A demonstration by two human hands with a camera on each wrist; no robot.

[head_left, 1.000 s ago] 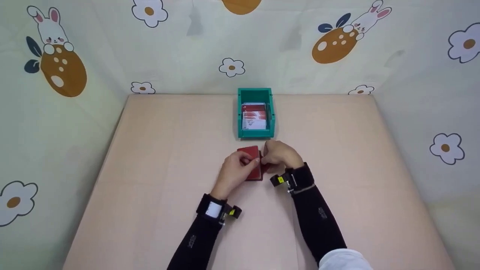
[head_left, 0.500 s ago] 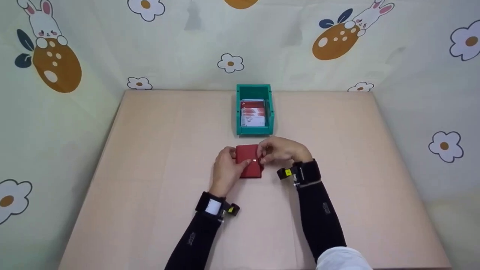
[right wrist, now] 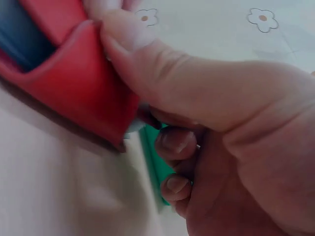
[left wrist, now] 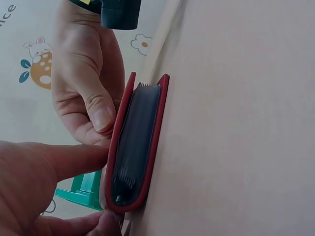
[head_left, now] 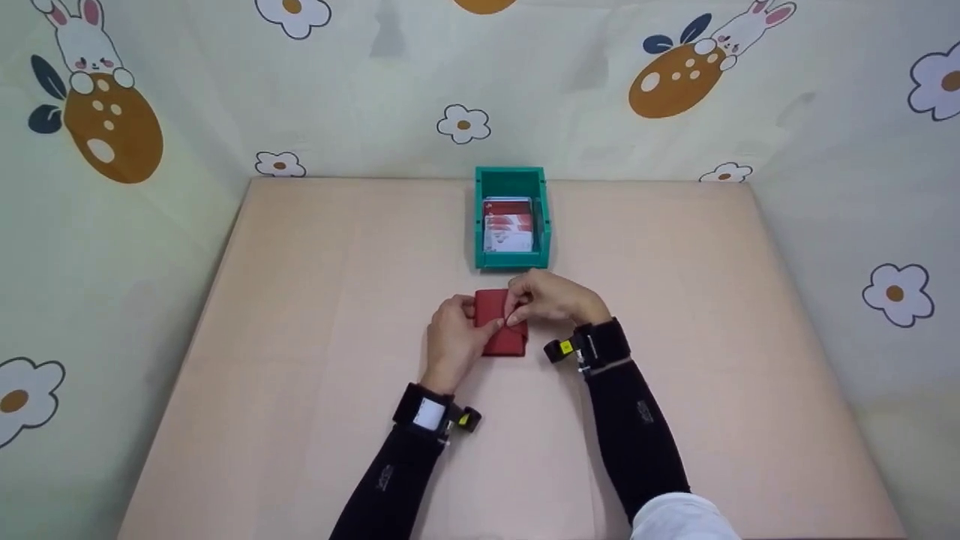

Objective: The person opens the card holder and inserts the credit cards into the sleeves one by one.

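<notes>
A red card holder (head_left: 504, 345) lies on the table in the head view. My left hand (head_left: 454, 341) grips its left side, the thumb resting on the cover. My right hand (head_left: 553, 296) pinches the closing flap (right wrist: 91, 81), which wraps over the right edge onto the cover. The two thumbs nearly meet there. In the left wrist view the card holder (left wrist: 156, 132) shows end-on, with dark plastic sleeves (left wrist: 138, 130) packed between its covers. The metal snap on the cover is hidden by my fingers.
Just beyond my hands stands a green bin (head_left: 513, 260) holding several red and white cards (head_left: 508, 229). Behind the table (head_left: 330, 300) rises a patterned cloth wall (head_left: 360, 105).
The left hand has shifted to the card holder's left edge. My right hand first drew right, uncovering the snap, then brought the flap left over the cover, where the snap is hidden again.
</notes>
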